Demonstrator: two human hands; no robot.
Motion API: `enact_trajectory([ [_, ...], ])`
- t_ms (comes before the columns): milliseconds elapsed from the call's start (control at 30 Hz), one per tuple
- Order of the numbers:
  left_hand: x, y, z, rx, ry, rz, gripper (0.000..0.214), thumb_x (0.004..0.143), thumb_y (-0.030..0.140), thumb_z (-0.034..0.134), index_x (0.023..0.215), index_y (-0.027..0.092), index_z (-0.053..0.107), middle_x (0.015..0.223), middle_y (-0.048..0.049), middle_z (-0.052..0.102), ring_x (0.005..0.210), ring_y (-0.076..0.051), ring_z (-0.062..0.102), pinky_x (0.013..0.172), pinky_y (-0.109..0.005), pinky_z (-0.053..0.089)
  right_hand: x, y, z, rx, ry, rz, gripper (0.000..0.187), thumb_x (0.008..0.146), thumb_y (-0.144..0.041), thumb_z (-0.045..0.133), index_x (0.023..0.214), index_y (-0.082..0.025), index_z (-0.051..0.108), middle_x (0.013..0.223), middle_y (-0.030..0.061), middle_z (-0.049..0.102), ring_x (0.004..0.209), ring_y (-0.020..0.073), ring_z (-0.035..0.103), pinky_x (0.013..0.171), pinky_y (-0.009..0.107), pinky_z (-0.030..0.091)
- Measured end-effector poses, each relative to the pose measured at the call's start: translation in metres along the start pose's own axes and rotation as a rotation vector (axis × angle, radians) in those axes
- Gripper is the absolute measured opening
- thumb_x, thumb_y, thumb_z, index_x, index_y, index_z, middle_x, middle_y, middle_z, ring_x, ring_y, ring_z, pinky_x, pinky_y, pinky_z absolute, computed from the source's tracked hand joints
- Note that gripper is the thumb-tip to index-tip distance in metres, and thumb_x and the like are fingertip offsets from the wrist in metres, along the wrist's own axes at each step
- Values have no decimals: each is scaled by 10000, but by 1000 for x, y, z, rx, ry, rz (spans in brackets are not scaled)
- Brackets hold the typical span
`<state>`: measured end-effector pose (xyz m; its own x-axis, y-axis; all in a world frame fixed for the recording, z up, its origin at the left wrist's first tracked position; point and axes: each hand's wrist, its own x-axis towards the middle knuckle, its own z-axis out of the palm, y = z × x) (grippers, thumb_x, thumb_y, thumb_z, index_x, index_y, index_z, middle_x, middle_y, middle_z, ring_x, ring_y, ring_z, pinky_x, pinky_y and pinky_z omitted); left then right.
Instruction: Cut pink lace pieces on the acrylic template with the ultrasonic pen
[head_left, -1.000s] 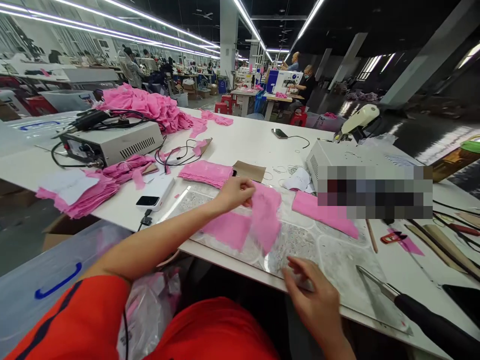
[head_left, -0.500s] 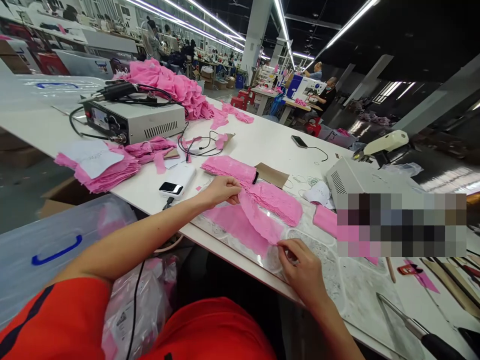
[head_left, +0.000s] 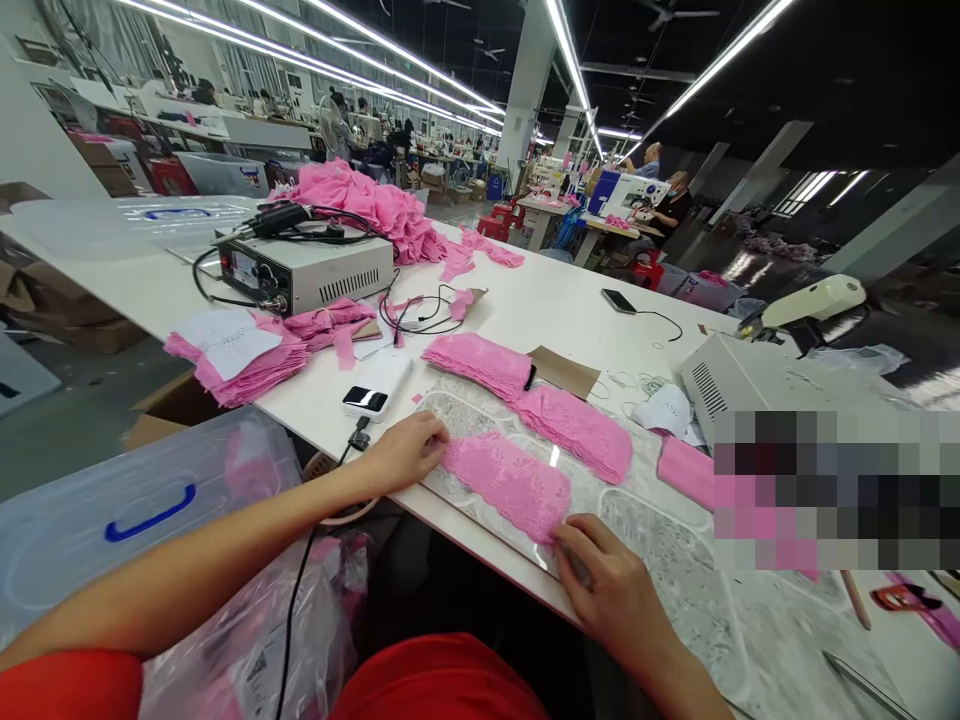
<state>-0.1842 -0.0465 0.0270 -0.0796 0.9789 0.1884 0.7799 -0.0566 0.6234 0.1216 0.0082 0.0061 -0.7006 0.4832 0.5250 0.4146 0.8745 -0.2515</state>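
A pink lace piece (head_left: 510, 482) lies flat on a grey marbled mat (head_left: 675, 580) at the table's front edge. At its left end, my left hand (head_left: 411, 452) is closed, thumb and fingers pinching the lace edge. My right hand (head_left: 616, 592) pinches the near right corner of the same piece between thumb and finger. Just beyond the piece, a stack of pink lace pieces (head_left: 576, 432) rests beside a second pink stack (head_left: 478, 362). Whether another layer lies under the lace is hidden.
A white power bank (head_left: 379, 385) with a cable lies to the left. Behind it are a grey control box (head_left: 315, 270) and a pink fabric heap (head_left: 360, 205). A phone (head_left: 619, 300) lies farther back. A clear lidded bin (head_left: 150, 500) stands below the table's left side.
My left hand has come down and left, laying the raised lace piece flat. My right hand stays at the right corner. The view has shifted a little.
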Motion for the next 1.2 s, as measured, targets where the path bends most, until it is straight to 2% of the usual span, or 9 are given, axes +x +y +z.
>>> enact_trajectory([
  [133,-6,-6,-13,79,-109,201,255,858,243,549,1081,235,671,1158,-67,575,1019,-180,581,931,-281,451,4,-1,1,20,-33,13,182,856,-232,561,1021,-227,636,914,60,678,780,170,680,679,275,581],
  [267,-5,-11,-20,173,-164,311,205,920,232,496,923,223,701,1114,-68,589,917,-155,608,848,-240,474,10,4,4,154,-107,39,185,902,-216,477,841,-237,650,804,25,674,670,135,653,612,236,543],
  [400,10,-6,-24,182,-171,368,207,908,149,481,812,188,661,1008,-45,632,841,-125,625,796,-197,481,35,21,-13,325,-288,235,234,899,-327,492,739,-216,622,672,0,617,575,122,567,523,229,458],
  [500,43,-7,-37,171,-155,380,167,878,131,509,786,176,641,894,-21,651,797,-118,626,744,-178,478,75,43,-32,453,-335,359,312,871,-455,519,737,-190,613,625,-11,561,544,109,484,500,233,393],
  [600,101,-16,-59,189,-97,350,135,846,131,548,759,163,645,830,-15,662,748,-126,620,704,-197,475,136,69,-42,537,-349,425,336,819,-489,566,736,-169,629,564,-34,506,500,92,416,486,235,356],
  [733,176,-35,-93,247,78,284,142,911,225,555,845,143,650,936,-51,663,905,-178,621,842,-322,492,222,98,-34,436,-60,341,304,779,-447,571,753,-157,660,596,-4,549,535,106,441,513,247,375],
  [833,197,-52,-105,295,147,262,228,937,334,573,1029,132,624,1118,-76,626,1033,-204,599,920,-430,486,257,108,-8,375,79,268,210,774,-368,566,779,-182,664,780,43,624,663,132,501,630,279,422],
  [1033,163,-92,-90,357,25,269,202,904,303,566,804,151,652,1043,-69,650,949,-189,626,884,-352,497,229,101,57,352,-38,146,109,741,-230,581,711,-215,685,783,30,631,669,134,543,671,295,439],
  [1200,146,-80,-77,330,-1,318,188,890,263,498,899,165,659,1091,-91,615,1018,-214,591,937,-347,452,178,110,38,329,-43,267,179,788,-306,561,839,-212,705,826,48,650,669,138,544,658,298,447],
])
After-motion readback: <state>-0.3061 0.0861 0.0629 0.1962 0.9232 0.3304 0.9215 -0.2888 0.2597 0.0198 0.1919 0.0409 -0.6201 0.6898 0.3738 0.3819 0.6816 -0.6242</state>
